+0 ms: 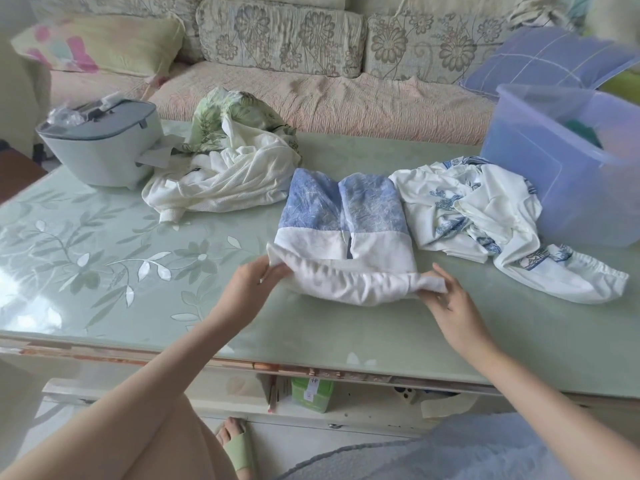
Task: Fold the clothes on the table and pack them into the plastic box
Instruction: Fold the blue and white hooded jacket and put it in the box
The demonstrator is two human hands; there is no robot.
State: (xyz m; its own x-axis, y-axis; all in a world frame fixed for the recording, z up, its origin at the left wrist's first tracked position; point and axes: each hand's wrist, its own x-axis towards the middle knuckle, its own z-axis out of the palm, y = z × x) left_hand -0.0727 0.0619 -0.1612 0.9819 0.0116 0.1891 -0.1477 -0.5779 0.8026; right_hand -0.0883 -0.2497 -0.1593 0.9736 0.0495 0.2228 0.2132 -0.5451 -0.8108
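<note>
Left grip (256, 282) and right grip (446, 299) pinch the hem corners, sensible holds, of a limp, seemingly light blue-and-white cloth garment (343, 216).

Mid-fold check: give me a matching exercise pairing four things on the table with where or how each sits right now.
1 blue-and-white garment
2 blue-patterned white garment
3 cream garment
4 plastic box

A standing at the right end of the table
B crumpled by the grey appliance
C gripped by left hand and right hand
D crumpled beside the plastic box

Pairs: 1-C, 2-D, 3-B, 4-A
</note>
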